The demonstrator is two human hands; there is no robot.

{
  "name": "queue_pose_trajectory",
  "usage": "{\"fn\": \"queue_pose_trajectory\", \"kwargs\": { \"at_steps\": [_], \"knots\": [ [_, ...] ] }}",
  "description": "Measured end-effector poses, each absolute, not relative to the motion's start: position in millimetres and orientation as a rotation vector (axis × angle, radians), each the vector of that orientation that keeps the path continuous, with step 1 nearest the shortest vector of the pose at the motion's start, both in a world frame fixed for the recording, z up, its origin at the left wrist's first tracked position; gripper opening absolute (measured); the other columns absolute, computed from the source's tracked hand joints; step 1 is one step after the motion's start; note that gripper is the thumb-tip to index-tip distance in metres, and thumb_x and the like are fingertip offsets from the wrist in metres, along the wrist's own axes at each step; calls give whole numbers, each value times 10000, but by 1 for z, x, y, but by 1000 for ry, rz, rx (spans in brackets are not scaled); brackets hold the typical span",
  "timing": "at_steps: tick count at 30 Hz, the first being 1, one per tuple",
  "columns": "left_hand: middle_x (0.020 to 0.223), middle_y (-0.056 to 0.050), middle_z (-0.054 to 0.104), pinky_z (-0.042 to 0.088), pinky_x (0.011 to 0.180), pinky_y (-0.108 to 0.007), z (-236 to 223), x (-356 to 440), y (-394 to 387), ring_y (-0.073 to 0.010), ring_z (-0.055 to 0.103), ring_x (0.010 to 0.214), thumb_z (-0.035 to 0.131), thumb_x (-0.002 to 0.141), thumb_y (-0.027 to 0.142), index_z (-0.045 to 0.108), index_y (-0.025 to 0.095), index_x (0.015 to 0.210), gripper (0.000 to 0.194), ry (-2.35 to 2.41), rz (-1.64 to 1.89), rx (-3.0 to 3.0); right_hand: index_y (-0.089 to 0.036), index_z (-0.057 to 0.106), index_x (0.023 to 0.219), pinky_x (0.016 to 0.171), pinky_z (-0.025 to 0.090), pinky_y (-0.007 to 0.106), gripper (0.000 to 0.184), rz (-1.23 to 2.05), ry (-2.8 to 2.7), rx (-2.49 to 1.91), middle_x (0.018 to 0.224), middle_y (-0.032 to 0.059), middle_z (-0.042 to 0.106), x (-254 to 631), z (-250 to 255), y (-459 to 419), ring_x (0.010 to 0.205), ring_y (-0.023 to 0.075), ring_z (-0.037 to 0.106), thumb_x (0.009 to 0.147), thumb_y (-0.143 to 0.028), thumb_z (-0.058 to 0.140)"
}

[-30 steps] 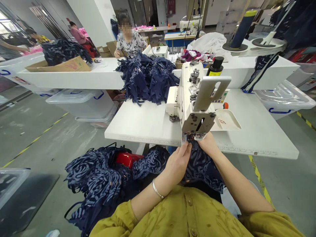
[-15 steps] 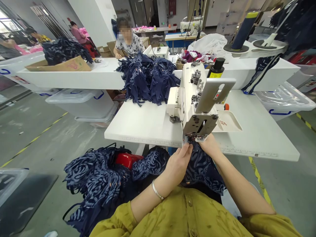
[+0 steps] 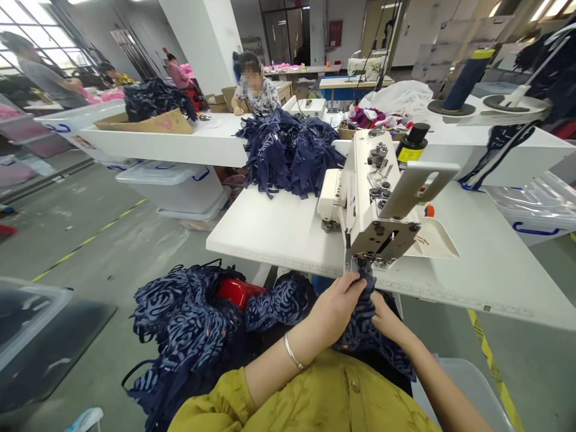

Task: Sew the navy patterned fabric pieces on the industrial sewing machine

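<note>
My left hand (image 3: pixel 336 306) pinches a navy patterned fabric piece (image 3: pixel 360 324) just below the presser foot of the white sewing machine (image 3: pixel 375 198). On the other side of the same piece, my right hand (image 3: pixel 386 321) grips it from underneath, its fingers partly hidden by the cloth. The fabric runs up to the needle area at the table's front edge. A silver bangle sits on my left wrist.
A heap of navy patterned pieces (image 3: pixel 189 324) with a red object (image 3: pixel 234 291) lies at my left knee. More navy fabric (image 3: pixel 290 153) is piled on the white table (image 3: pixel 279 231). A co-worker (image 3: pixel 255 90) sits behind it. Plastic bins (image 3: pixel 173 183) stand on the floor.
The view has shifted up and to the left. My right hand has dropped lower, away from the presser foot, under the fabric. My left hand stays pinched on the cloth at the needle.
</note>
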State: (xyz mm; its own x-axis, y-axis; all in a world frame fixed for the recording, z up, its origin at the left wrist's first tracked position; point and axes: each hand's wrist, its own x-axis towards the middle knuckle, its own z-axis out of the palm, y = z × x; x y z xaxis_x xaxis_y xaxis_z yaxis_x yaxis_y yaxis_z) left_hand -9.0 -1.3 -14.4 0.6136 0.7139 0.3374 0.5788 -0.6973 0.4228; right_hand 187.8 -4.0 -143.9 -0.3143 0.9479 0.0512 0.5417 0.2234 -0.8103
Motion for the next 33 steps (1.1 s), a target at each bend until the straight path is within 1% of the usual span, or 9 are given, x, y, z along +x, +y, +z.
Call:
{"fn": "queue_pose_trajectory", "kwargs": {
  "at_steps": [5, 8, 11, 14, 17, 19, 22, 26, 33],
  "knots": [
    [1081, -61, 631, 501, 927, -191, 1, -26, -5, -107, 626, 1005, 456, 938, 147, 658, 182, 1036, 228, 805, 797, 2183, -268, 677, 1096, 1125, 195, 588, 311, 935, -2328, -1592, 1212, 100, 665, 220, -193, -25, 1266, 337, 494, 831, -328, 525],
    [1015, -50, 657, 507, 895, -215, -7, -48, 5, -117, 637, 959, 477, 929, 149, 679, 188, 973, 210, 940, 815, 2090, -239, 706, 868, 1087, 272, 565, 227, 954, -2327, -1715, 1086, 104, 707, 248, -191, -35, 1204, 363, 537, 806, -419, 582],
    [1012, -71, 674, 517, 894, -290, -27, -65, 15, -157, 645, 959, 445, 940, 150, 675, 170, 1001, 239, 1226, 640, 2124, -208, 625, 712, 802, 487, 415, 371, 1188, -2210, -1790, 813, 72, 691, 269, -153, -41, 843, 293, 641, 839, -541, 522],
    [1133, -113, 669, 488, 973, -383, -36, -60, 12, -221, 627, 1068, 533, 909, 196, 649, 152, 1123, 247, 1306, 478, 2185, -201, 483, 631, 571, 402, 279, 456, 1406, -2126, -1686, 619, -11, 528, 270, -91, -45, 578, 163, 491, 894, -571, 445],
    [1368, -101, 549, 410, 1069, -352, -25, -33, 0, -219, 514, 1255, 645, 860, 328, 525, 197, 1323, 496, 886, 471, 2135, -197, 458, 668, 589, 375, 253, 450, 1399, -2102, -1425, 651, -20, 478, 249, -34, -49, 612, 137, 440, 941, -547, 377],
    [1340, -87, 570, 445, 1005, -303, -11, -14, -7, -204, 548, 1203, 663, 839, 398, 481, 210, 1360, 582, 626, 409, 2017, -201, 456, 690, 607, 384, 257, 450, 1295, -2055, -1382, 674, -11, 489, 229, -7, -50, 637, 142, 450, 976, -511, 298],
    [1038, -46, 692, 486, 767, -236, 6, 1, -9, -165, 638, 903, 629, 848, 452, 592, 177, 1203, 451, 654, 325, 1882, -213, 522, 794, 683, 415, 277, 395, 1172, -2107, -1351, 786, 12, 569, 207, 18, -47, 725, 163, 522, 997, -448, 278],
    [887, -1, 689, 430, 699, -206, 22, -8, -3, -136, 609, 808, 554, 894, 446, 671, 173, 953, 303, 881, 407, 1866, -270, 571, 1031, 737, 439, 310, 268, 1030, -2223, -1407, 1015, 36, 630, 207, 33, -35, 869, 204, 580, 977, -438, 369],
    [729, 18, 652, 409, 620, -226, 34, -33, 14, -128, 573, 657, 490, 932, 412, 652, 191, 858, 283, 1212, 484, 2082, -239, 551, 953, 717, 477, 301, 286, 1041, -1840, -1402, 904, 23, 636, 204, 14, 3, 804, 184, 580, 930, -505, 447]
  ]
}}
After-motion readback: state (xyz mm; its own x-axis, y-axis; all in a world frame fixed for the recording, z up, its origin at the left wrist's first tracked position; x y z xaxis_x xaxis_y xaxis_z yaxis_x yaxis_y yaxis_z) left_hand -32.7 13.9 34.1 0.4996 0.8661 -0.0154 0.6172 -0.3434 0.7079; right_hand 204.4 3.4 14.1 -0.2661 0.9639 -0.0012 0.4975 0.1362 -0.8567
